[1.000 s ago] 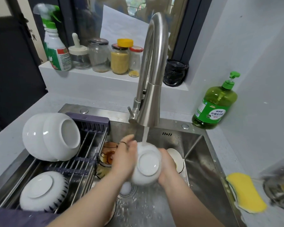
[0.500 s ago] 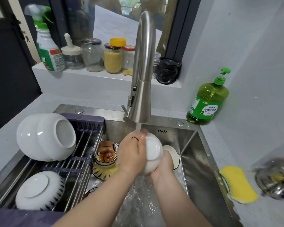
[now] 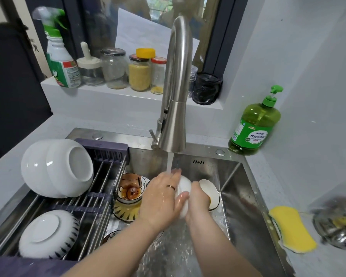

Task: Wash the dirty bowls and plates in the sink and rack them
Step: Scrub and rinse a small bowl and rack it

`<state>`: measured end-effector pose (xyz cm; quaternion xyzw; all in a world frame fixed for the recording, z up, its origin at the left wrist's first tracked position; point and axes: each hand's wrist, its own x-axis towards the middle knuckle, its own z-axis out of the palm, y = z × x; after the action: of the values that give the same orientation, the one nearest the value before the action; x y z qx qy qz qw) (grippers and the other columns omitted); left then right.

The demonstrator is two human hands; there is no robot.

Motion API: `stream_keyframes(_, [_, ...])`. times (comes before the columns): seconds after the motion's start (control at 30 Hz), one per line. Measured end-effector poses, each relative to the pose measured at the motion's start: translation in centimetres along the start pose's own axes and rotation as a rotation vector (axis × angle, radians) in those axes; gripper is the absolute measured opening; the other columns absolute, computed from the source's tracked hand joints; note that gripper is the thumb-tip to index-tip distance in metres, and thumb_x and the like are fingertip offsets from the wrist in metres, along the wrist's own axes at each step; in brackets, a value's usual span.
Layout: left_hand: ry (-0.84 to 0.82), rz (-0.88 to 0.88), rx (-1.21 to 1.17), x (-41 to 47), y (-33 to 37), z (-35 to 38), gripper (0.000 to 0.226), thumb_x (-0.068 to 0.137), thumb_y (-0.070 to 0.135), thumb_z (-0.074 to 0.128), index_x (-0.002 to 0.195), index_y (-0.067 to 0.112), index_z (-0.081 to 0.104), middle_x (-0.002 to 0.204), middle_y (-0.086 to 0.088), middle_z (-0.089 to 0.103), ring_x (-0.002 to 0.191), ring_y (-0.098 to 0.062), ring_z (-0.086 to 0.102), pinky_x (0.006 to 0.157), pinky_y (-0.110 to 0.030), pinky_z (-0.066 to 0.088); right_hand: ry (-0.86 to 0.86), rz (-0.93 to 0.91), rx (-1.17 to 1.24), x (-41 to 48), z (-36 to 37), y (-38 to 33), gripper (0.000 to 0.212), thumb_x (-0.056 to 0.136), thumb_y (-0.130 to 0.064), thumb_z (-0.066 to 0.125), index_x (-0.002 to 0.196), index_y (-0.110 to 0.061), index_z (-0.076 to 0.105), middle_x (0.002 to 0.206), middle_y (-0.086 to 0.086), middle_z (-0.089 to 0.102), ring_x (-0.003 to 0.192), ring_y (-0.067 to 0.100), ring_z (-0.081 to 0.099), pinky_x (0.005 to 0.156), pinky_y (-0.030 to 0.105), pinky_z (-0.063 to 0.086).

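Note:
Both hands hold a small white bowl (image 3: 183,188) under the running faucet (image 3: 176,124) over the steel sink (image 3: 246,222). My left hand (image 3: 162,198), with a ring, wraps over the bowl's left side and its thumb presses the front. From the right my right hand (image 3: 198,198) grips the bowl. Most of the bowl is hidden between them. Dirty patterned bowls (image 3: 130,193) are stacked in the sink on the left, and a white dish (image 3: 212,192) leans behind my right hand. On the rack (image 3: 92,206) lie two nested white bowls (image 3: 58,168) and an upturned bowl (image 3: 48,233).
A green dish soap bottle (image 3: 255,126) stands at the sink's back right corner. A yellow sponge (image 3: 292,228) and a blurred metal object (image 3: 338,226) lie on the right counter. Jars (image 3: 139,74) and a spray bottle (image 3: 59,54) line the window ledge.
The bowl has turned between my hands: its base no longer faces me. My left hand has slid over the top of it under the stream. The view shifted slightly.

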<state>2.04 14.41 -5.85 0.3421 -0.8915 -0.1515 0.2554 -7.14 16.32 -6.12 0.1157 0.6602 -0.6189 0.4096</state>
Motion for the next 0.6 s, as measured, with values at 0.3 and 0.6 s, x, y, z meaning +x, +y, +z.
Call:
stream_keyframes(0.3, [-0.487,-0.333,-1.113,1.5,-3.1,-2.0,0.053,0.061,0.021,0.070,0.106,0.033,0.046,0.105,0.001,0.059,0.090,-0.010,0.060,0.064,-0.017,0.051,-0.006,0.022,-0.036,1.5,-0.3,-0.8,0.019,0.085,-0.021,0.052,0.071,-0.008,0.050,0.071,0.006,0.051,0.072,0.027,0.050,0.066,0.029,0.042])
stream_keyframes(0.6, [0.067,-0.515,-0.861,0.3,-1.0,-0.1,0.025,0.092,0.024,0.051,0.116,0.030,0.049,0.116,-0.003,0.060,0.099,-0.013,0.055,0.083,-0.025,0.042,-0.060,0.017,-0.044,1.3,0.1,-0.3,0.019,0.085,-0.021,0.051,0.070,-0.010,0.053,0.076,0.010,0.055,0.077,0.029,0.052,0.067,0.031,0.042])
